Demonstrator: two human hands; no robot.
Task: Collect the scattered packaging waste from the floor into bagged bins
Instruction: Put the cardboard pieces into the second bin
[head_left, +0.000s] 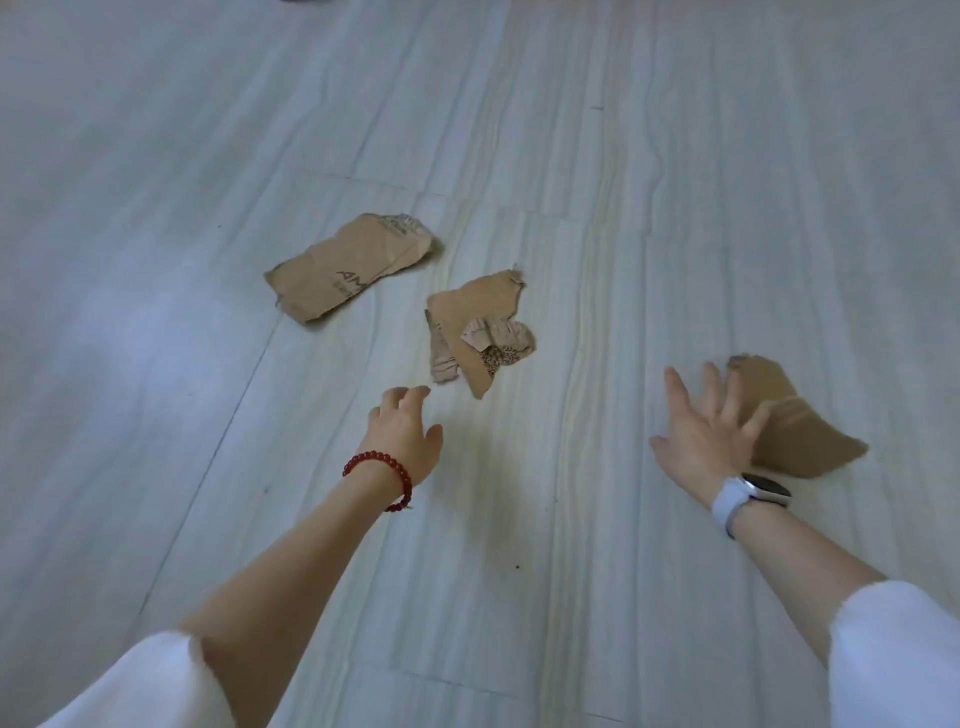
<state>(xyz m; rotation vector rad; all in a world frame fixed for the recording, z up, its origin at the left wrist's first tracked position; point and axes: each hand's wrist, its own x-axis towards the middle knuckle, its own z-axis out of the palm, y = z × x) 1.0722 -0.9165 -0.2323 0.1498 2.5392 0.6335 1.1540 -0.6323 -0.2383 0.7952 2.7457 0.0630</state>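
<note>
The left hand (405, 436), loosely curled and empty, reached toward the centre cardboard scrap (480, 330); the right hand (711, 431), fingers spread, covered the right-hand scrap (800, 441) for pickup.

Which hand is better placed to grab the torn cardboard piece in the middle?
Probably the left hand: its fingertips sit just short of the middle cardboard piece, while the right hand is spread by another scrap.

Brown cardboard scraps (349, 267), pale streaked floor (156, 156), red bead bracelet (378, 475)

Pale tile floor (156, 208) w/ 3 torn cardboard scraps (480, 327).
</note>
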